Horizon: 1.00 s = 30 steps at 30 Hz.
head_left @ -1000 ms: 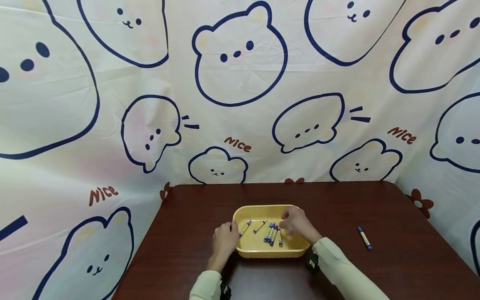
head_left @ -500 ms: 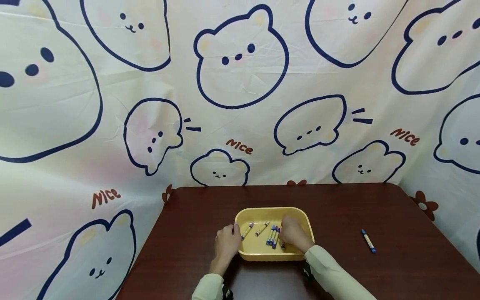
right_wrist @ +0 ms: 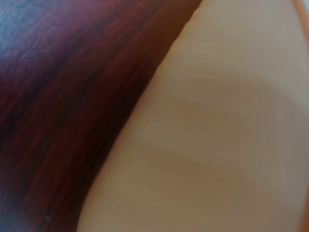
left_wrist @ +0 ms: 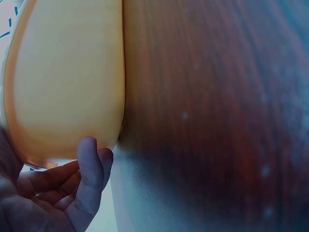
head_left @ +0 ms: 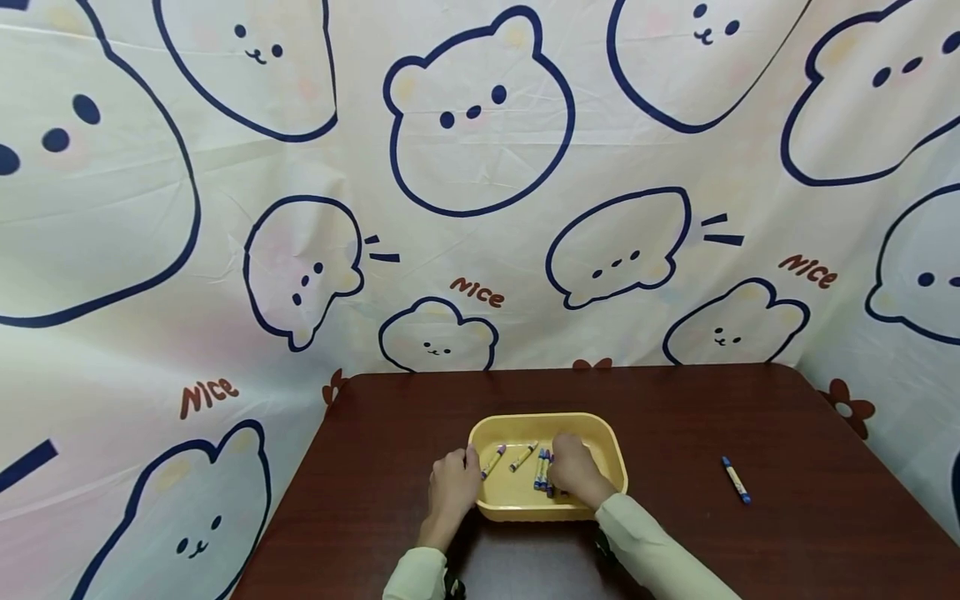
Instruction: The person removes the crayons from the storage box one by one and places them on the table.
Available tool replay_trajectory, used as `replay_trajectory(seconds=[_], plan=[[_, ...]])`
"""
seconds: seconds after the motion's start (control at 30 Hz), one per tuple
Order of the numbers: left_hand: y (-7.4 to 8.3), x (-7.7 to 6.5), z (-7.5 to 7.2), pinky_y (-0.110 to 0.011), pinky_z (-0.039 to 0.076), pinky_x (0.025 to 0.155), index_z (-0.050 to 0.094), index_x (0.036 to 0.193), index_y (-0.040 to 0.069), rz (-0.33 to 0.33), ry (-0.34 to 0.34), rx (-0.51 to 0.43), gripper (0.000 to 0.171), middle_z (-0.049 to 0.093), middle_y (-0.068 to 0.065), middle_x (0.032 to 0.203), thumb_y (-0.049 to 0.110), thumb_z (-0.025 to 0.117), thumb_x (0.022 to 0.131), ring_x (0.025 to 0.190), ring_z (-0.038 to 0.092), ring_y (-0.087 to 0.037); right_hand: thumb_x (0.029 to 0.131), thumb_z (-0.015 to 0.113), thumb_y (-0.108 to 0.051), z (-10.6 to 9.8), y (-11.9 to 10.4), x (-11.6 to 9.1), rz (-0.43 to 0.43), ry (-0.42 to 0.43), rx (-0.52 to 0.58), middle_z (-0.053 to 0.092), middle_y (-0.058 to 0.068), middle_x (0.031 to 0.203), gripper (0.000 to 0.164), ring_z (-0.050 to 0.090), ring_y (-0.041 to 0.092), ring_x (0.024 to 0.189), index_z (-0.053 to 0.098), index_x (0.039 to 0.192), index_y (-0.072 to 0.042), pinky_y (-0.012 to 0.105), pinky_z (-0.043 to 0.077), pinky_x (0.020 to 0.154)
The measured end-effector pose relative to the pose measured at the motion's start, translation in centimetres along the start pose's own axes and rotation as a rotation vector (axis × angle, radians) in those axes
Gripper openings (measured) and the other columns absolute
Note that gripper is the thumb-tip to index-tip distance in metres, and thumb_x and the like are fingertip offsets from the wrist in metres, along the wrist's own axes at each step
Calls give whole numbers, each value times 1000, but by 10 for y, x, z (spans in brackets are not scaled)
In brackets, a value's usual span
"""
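A yellow plastic tray (head_left: 510,508) stands on the table with several crayons in it. My left hand (head_left: 453,483) holds the tray's left end; in the left wrist view the thumb (left_wrist: 88,157) lies against its outer wall, with other fingers bent behind. Inside the tray, my right hand (head_left: 576,468) is bent down over a row of crayons (head_left: 542,471), its fingertips hidden beneath it. Two other crayons lie apart to the left, one purple-tipped (head_left: 493,461), one yellowish (head_left: 522,457). The right wrist view has only the tray wall (right_wrist: 207,121) and table, no hand.
One blue-ended crayon (head_left: 736,480) lies on the dark wooden table (head_left: 675,417) to the right of the tray. A pale cloth (head_left: 480,250) with bear drawings hangs behind the table and at its sides.
The right hand has lowered into the tray and shifted left over the row of crayons, covering part of it. The left hand stays at the tray's left end.
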<state>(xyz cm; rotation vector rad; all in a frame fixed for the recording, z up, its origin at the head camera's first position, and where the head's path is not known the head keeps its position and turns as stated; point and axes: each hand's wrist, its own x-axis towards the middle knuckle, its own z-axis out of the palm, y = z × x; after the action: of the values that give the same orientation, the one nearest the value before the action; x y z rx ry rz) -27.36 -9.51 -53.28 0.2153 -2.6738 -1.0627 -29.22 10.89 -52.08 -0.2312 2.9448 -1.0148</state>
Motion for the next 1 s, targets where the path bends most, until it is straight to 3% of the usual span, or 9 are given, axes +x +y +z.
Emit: replay_trajectory(seconds=[0.27, 0.47, 0.67, 0.87, 1.0], plan=[[1, 0, -1, -50, 52, 68, 65, 72, 12, 3, 8, 6, 40, 72, -15, 84, 32, 51, 103, 83, 70, -37, 78, 52, 22, 0, -9, -4, -41, 2, -88, 7, -5, 63, 58, 12, 14, 57, 16, 65, -22, 31, 21, 55], [2, -1, -1, -49, 51, 68, 63, 72, 12, 2, 1, 5, 40, 69, -13, 80, 31, 51, 104, 80, 69, -35, 78, 60, 18, 1, -12, -6, -48, 46, -170, 36, 2, 60, 51, 35, 18, 65, 31, 55, -17, 40, 35, 68], [0, -2, 0, -48, 50, 66, 62, 70, 13, -3, -3, 10, 40, 69, -12, 81, 32, 51, 104, 80, 69, -33, 80, 63, 14, 4, -12, -8, -25, 88, -211, 52, 10, 70, 36, 43, 19, 63, 48, 58, -11, 37, 39, 62], [0, -2, 0, -46, 50, 65, 60, 69, 13, -7, -7, 6, 40, 67, -10, 78, 31, 51, 104, 76, 67, -30, 81, 67, 10, 6, -11, -9, 43, 99, -192, 57, 17, 84, 19, 54, 29, 71, 61, 70, -5, 38, 42, 57], [0, -2, 0, -46, 50, 64, 60, 69, 13, -6, -9, 3, 41, 67, -10, 77, 31, 51, 104, 75, 67, -30, 81, 67, 9, 7, -10, -9, 49, 104, -194, 58, 18, 85, 19, 53, 29, 73, 61, 69, -6, 38, 44, 56]])
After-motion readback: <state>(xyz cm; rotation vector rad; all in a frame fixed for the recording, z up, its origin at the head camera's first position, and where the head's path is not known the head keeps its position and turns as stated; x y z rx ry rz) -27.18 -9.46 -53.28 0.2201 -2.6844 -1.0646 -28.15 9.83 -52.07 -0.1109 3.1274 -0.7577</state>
